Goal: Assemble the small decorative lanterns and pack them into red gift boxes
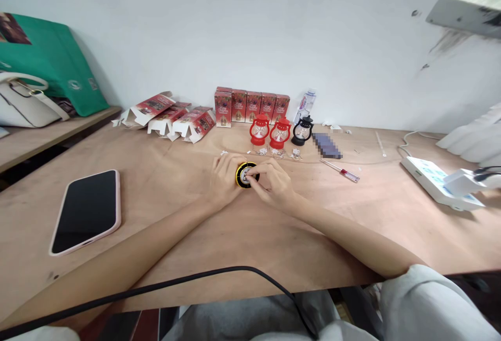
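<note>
Pale wood made up the desk (176,257), its near side partly covered by the person's forearms and a black cable (188,275). A green bag (55,54) stood at the far left, cut off by the frame, with a white handbag (27,101), also cut off, in front of it. The phone (86,210) lay dark-screened nearer the person, and the power strip (434,179) sat at the right, partly hidden under a white plug (462,182).

Red boxes (253,106) stood in a row by the wall, beside opened cartons (156,113) that overlapped one another. The left hand (225,179) was curled against the side of a round yellow-and-black piece (239,178), while the right hand (276,182) pinched at its pale centre; the fingers covered whatever they gripped there. The piece was just above or on the desk, which could not be told.

Two red lanterns (259,130) and a black lantern (302,131) stood beyond. A pixelated patch (327,145) masked something flat, near a screwdriver (340,170). Tiny parts (296,154) before the lanterns were too small to make out.
</note>
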Motion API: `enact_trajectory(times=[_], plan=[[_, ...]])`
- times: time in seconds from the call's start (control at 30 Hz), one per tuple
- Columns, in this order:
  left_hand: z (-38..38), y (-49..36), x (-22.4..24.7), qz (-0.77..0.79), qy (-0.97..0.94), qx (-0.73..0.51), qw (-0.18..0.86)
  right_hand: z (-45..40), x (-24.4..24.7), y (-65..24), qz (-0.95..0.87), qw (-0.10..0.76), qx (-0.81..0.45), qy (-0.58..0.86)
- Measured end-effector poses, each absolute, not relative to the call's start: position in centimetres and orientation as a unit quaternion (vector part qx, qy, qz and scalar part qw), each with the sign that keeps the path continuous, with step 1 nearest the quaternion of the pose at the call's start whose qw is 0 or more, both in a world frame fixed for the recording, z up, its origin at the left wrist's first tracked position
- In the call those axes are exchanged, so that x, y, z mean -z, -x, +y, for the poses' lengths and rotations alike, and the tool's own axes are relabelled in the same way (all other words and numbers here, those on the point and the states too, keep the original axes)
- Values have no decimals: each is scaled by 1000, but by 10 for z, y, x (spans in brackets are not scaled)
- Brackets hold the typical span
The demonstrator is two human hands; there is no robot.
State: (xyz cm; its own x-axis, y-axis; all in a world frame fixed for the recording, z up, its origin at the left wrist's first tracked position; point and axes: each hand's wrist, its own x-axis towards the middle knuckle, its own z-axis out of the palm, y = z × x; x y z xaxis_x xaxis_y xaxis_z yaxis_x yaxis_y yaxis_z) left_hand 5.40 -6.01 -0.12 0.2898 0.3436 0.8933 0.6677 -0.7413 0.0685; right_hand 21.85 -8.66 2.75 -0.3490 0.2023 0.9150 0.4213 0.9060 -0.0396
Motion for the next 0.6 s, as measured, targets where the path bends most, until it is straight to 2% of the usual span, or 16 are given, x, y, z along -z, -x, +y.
enact_trajectory(times=[0.6], plan=[[-59, -55, 7, -355, 786, 492, 122, -81, -15, -222, -802, 570, 106, 142]])
